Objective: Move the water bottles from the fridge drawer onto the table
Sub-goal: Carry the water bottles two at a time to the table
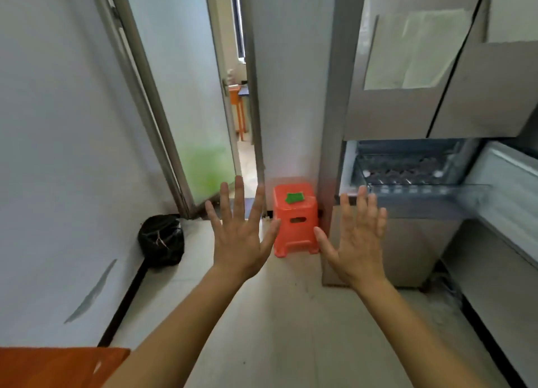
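Forearms enter from the bottom edge, both raised with backs of the hands toward us. We note an orange surface (pixel 58 367) at the lower left corner, below and to the left of the left forearm; we cannot tell what it belongs to. Left hand (pixel 240 236) is spread flat, fingers fanned apart, holding nothing. Right hand (pixel 356 242) is likewise spread wide and empty. The two hands are apart, side by side at about the same height, over pale floor (pixel 276 329).

Between the hands and just beyond them stands an orange plastic stool (pixel 295 220) with a green item (pixel 294 197) lying on its seat. To the left of the left hand, a black bag (pixel 161 240) sits on the floor against the wall. Beyond the right hand's fingertips the fridge drawer (pixel 419 181) is pulled open beneath the grey upper fridge doors (pixel 407 67). We see rows of water bottles (pixel 407 169), caps up, inside the drawer; the view there is blurred, so no count. Farther off, past the left hand, a door (pixel 180 96) stands ajar.
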Available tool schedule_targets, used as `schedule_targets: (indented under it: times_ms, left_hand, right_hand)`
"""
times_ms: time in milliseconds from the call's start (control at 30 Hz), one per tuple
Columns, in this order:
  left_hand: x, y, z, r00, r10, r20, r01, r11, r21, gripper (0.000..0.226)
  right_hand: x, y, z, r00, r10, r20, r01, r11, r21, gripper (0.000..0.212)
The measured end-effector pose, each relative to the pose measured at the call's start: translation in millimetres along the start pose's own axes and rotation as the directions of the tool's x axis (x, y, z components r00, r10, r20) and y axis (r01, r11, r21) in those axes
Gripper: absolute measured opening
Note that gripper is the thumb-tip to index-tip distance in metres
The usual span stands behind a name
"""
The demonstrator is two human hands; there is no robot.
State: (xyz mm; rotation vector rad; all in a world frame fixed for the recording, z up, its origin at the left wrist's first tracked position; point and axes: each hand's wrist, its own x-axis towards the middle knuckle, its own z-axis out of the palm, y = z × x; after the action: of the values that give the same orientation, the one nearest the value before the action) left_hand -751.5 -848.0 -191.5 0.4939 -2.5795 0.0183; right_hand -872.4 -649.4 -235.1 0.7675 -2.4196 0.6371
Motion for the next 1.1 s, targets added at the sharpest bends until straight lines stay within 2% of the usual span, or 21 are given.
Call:
schedule_targets:
  times_ms: [200,433,600,767,900,1100]
  left_hand:
    - [69,93,61,0.989,0.135,0.060,-0.130,0.989,-0.074,0.075]
    - [168,172,162,0.957,0.249,0.151,-0.232,0.965,-0.120,0.078]
    - [250,236,218,0.903,0.387,0.185,-0.357,0.917,-0.179,0.077]
    - [289,295,263,0.833,0.493,0.250,-0.435,0.864,-0.255,0.075]
    - [312,338,299,0.777,0.528,0.343,-0.441,0.846,-0.301,0.074]
    - [330,387,353,0.727,0.434,0.532,-0.333,0.900,-0.280,0.074]
  right_hand:
    - [29,118,0,0.993,0.117,-0.031,-0.120,0.987,-0.109,0.093]
    - [83,218,29,0.969,0.248,-0.017,-0.245,0.945,-0.217,0.092]
    - [134,291,34,0.927,0.375,-0.033,-0.366,0.878,-0.307,0.088]
    - [143,353,33,0.860,0.511,-0.018,-0.484,0.802,-0.350,0.084]
    - [156,405,34,0.814,0.580,0.005,-0.545,0.767,-0.338,0.081]
    - [185,487,54,0.802,0.583,0.132,-0.527,0.794,-0.303,0.077]
